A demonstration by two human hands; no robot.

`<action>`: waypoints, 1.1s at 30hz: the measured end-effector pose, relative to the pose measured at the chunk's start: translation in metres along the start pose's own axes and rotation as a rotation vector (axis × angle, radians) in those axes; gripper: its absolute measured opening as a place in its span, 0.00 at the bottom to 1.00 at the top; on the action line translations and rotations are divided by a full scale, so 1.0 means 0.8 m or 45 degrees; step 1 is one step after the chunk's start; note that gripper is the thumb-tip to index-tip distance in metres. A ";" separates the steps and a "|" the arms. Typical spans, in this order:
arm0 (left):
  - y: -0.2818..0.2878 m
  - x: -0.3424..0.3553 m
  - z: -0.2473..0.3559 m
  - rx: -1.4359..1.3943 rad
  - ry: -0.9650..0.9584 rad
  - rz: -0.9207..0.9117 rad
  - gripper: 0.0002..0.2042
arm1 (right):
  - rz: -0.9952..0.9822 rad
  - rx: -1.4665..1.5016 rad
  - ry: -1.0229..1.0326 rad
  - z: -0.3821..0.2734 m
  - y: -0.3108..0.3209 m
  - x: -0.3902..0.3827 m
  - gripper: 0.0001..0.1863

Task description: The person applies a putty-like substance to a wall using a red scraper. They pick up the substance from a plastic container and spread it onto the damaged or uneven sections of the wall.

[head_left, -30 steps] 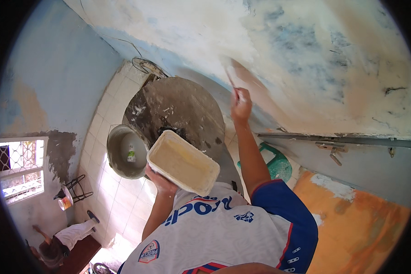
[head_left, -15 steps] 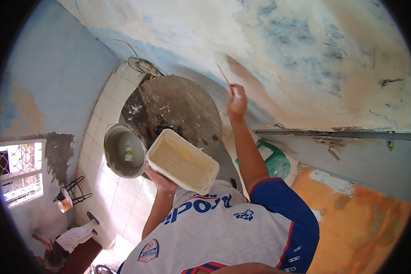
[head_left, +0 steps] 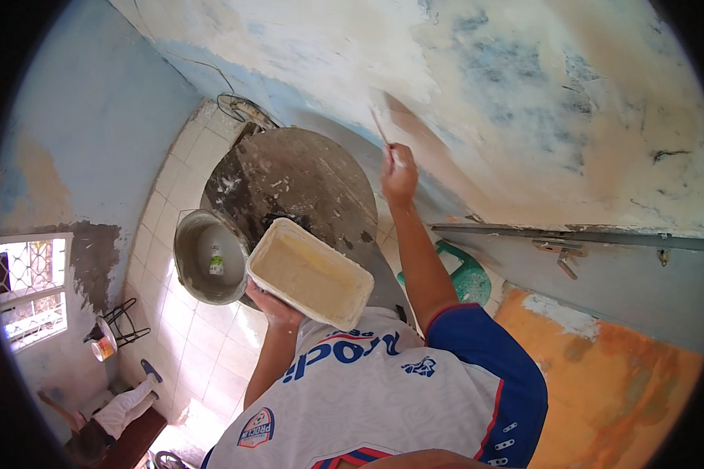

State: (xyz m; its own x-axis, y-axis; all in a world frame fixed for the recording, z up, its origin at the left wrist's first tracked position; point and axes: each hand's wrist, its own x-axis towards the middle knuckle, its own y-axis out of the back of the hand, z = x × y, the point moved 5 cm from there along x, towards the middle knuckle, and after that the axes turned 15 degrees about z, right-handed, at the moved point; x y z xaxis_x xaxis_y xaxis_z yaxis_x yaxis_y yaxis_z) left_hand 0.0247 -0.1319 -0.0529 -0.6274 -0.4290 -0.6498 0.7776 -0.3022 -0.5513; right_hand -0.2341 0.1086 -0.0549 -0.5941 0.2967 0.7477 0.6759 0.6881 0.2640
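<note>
My left hand [head_left: 277, 306] grips the near left side of a white rectangular tub [head_left: 349, 320], tilted in front of my shirt. Cream-coloured putty or plaster coats its inside. Out ahead, my right hand [head_left: 400, 173] is closed around a thin, flat tool like a putty knife [head_left: 378, 125], seen nearly edge-on. Its far end is at the patchy wall [head_left: 461, 102], beside a darker wedge of shadow. Smeared white and cream filler covers much of the blue paint there.
Below the tub stands a round, stained tabletop [head_left: 313, 172]. A grey bucket [head_left: 186, 270] with a labelled bottle inside stands left of it. A green plastic stool [head_left: 469, 283] is by the door [head_left: 602, 254]. Another person [head_left: 129, 406] lies or sits at the lower left.
My right hand and the tool have shifted very slightly left along the wall. The whole view has moved a little; my left hand still holds the tub.
</note>
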 end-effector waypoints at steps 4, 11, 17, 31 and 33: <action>-0.017 -0.003 0.011 0.063 -0.028 -0.079 0.31 | 0.023 -0.157 -0.067 0.030 -0.040 0.013 0.04; -0.004 0.005 0.003 -0.024 0.058 -0.046 0.32 | 0.250 -0.151 -0.415 0.082 0.098 -0.002 0.10; -0.011 -0.002 0.006 0.028 0.045 -0.070 0.32 | 0.011 -0.214 -0.218 0.031 0.049 -0.002 0.08; 0.006 0.003 0.009 -0.040 0.094 -0.017 0.32 | 0.072 -0.124 -0.333 0.060 0.060 0.006 0.09; 0.006 0.002 0.008 -0.033 0.099 -0.021 0.32 | 0.061 -0.256 -0.285 0.062 0.056 0.021 0.10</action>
State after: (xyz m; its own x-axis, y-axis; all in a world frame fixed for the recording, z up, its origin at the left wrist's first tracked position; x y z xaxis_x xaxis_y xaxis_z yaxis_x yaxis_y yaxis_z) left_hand 0.0275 -0.1397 -0.0529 -0.6419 -0.3567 -0.6788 0.7667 -0.2858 -0.5749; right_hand -0.2357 0.1772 -0.0607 -0.6256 0.4799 0.6151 0.7651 0.5315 0.3635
